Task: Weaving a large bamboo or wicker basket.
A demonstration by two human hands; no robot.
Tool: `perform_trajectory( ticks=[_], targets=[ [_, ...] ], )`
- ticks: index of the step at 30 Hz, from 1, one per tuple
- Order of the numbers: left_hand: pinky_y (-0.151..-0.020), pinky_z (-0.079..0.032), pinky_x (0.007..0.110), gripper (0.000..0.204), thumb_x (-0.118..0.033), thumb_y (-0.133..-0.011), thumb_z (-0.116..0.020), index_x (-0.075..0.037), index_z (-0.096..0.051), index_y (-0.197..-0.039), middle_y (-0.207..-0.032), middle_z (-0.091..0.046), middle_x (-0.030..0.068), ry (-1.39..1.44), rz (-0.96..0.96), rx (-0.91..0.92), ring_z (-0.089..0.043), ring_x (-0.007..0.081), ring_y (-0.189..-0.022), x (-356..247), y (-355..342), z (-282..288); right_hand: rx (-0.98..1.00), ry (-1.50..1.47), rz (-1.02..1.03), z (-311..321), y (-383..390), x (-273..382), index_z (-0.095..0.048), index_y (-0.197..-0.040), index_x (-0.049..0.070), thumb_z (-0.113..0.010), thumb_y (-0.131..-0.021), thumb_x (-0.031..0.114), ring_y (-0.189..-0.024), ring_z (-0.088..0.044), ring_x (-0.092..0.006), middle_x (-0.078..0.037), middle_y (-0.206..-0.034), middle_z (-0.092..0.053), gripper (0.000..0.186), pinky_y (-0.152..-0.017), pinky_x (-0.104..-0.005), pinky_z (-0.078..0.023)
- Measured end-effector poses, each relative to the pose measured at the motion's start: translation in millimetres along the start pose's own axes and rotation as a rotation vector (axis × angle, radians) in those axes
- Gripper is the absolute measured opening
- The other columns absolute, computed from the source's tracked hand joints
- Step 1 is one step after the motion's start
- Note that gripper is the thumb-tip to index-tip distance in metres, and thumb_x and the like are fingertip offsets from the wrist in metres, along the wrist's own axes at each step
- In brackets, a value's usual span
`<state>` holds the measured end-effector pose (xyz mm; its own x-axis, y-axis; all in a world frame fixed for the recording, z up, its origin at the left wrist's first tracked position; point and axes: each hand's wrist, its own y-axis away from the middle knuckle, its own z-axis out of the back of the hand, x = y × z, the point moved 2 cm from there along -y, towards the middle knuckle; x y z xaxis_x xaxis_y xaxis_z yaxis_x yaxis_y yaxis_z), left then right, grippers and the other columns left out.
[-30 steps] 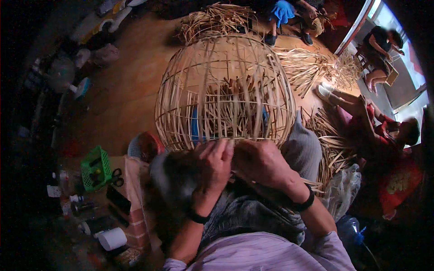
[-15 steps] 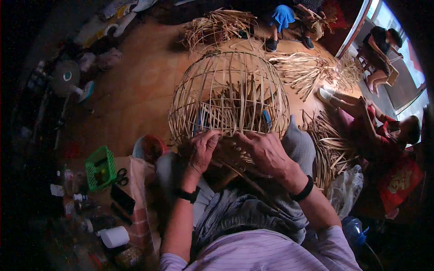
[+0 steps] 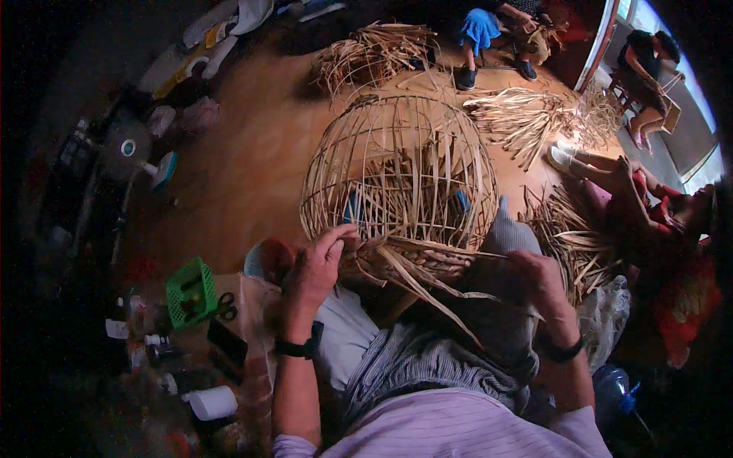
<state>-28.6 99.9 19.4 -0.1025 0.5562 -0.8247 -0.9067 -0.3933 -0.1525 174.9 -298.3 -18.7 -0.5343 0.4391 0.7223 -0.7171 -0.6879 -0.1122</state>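
Note:
An open, rounded basket frame [image 3: 401, 172] of thin ribs and hoops stands at my knees. Along its near edge runs a denser woven band [image 3: 443, 266], from which loose flat strips [image 3: 431, 294] trail across my lap. Over my right thigh, my right hand [image 3: 537, 281] is closed on a fibre strip [image 3: 477, 253], stretched sideways from the weave. My left hand [image 3: 314, 263] is at the left end of the band, its index finger stretched toward the frame and its fingers apart; no strip shows in it.
Piles of dry strips [image 3: 374, 53] lie on the wooden floor beyond the basket and to the right [image 3: 565, 237]. At left are a green plastic basket [image 3: 191, 292], scissors [image 3: 226, 307], a white cup [image 3: 212, 403] and a fan [image 3: 126, 149]. Several people sit at upper right.
My right hand has moved from the basket's near edge out to the right, drawing a strip taut. My left hand has come off the edge a little to the left.

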Motion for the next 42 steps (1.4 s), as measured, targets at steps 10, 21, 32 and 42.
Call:
perform_trajectory(
  ticks=[10,21,32,42],
  targets=[
    [-0.121,-0.042,0.041,0.049,0.003,-0.097,-0.055,-0.002,-0.058,-0.146,-0.139,-0.070,0.0138,-0.052,-0.025,-0.042,-0.062,0.0302,-0.136,1.3,18.1,-24.8,-0.476,0.447,0.063,34.9,15.7,17.3,-0.074,-0.112,0.006,-0.080,-0.080,-0.002,-0.109,-0.067,-0.0347,-0.013,-0.114,-0.070,0.034,-0.091,-0.0409,-0.056],
    [-0.108,-0.051,0.045,0.058,0.010,-0.082,-0.069,-0.008,-0.067,-0.137,-0.128,-0.070,0.0153,-0.455,-0.192,0.011,-0.063,0.0371,-0.121,-63.3,-4.4,-46.5,0.212,-0.266,0.140,-122.1,-6.9,97.7,-0.059,-0.112,0.003,-0.075,-0.098,0.016,-0.078,-0.063,-0.0464,-0.023,-0.092,-0.065,0.024,-0.071,-0.0461,-0.052],
    [-0.099,-0.054,0.044,0.055,0.004,-0.070,-0.081,-0.013,-0.078,-0.122,-0.114,-0.073,0.0079,-0.322,-0.378,-0.051,-0.065,0.0316,-0.112,-23.9,-8.9,-46.5,0.445,-0.799,-0.518,6.0,20.7,148.3,-0.065,-0.113,-0.001,-0.066,-0.110,0.029,-0.075,-0.055,-0.0064,-0.003,-0.085,-0.062,0.030,-0.067,-0.0271,-0.047],
    [-0.091,-0.052,0.040,0.022,-0.010,-0.083,-0.084,-0.013,-0.082,-0.105,-0.103,-0.074,0.0051,-0.171,-0.398,-0.256,-0.065,0.0289,-0.101,-2.2,-15.2,-68.1,0.151,-0.862,-0.232,-15.4,-27.5,105.3,-0.062,-0.128,-0.002,-0.071,-0.107,0.031,-0.093,-0.067,-0.0150,-0.010,-0.109,-0.072,0.041,-0.082,-0.0291,-0.056]
  ],
)
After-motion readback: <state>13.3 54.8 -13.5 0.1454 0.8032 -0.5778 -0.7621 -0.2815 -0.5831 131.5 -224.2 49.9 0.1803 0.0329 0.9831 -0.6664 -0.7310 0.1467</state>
